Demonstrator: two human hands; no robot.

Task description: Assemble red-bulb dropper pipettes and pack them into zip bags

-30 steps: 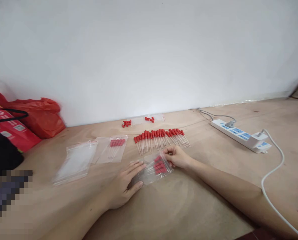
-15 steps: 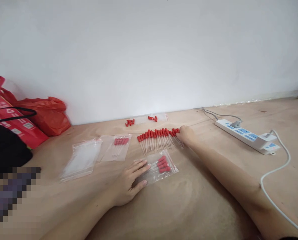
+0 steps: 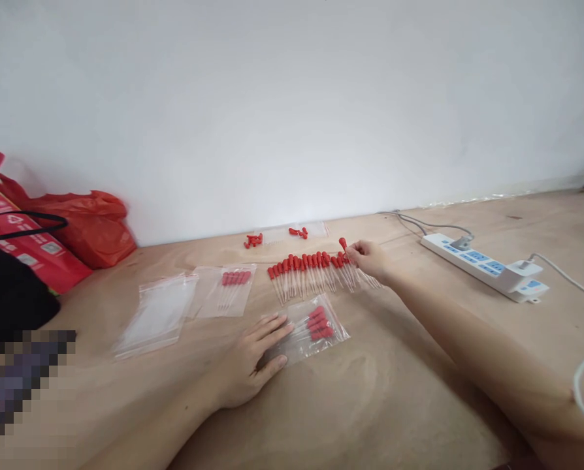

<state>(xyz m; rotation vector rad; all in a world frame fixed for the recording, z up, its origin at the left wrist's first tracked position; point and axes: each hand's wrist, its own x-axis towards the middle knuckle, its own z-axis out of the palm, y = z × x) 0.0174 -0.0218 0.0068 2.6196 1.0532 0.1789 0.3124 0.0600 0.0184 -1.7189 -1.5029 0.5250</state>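
Observation:
My right hand [image 3: 368, 258] pinches a dropper [image 3: 342, 243] whose red bulb rises above its fingertips; the hand hides most of the tube. Below and left of it lies a row of droppers [image 3: 302, 264] with red bulbs and clear tubes. My left hand [image 3: 255, 356] lies flat with fingers spread, touching the left end of a clear zip bag [image 3: 299, 351] that holds several droppers [image 3: 320, 323]. Farther left, another clear bag [image 3: 240, 303] contains several droppers lined up. Next to it is a stack of flat zip bags [image 3: 162, 313].
Loose red bulbs [image 3: 253, 241] and another clear bag [image 3: 316, 228] lie near the wall. On the right are a white power strip [image 3: 483, 264] and a white cable [image 3: 579, 378]. A red plastic bag [image 3: 98, 225] and a black item [image 3: 12, 287] stand at the left.
My right hand has lifted a dropper slightly from the right end of the row, its bulb now standing higher. My left hand stays on the zip bag.

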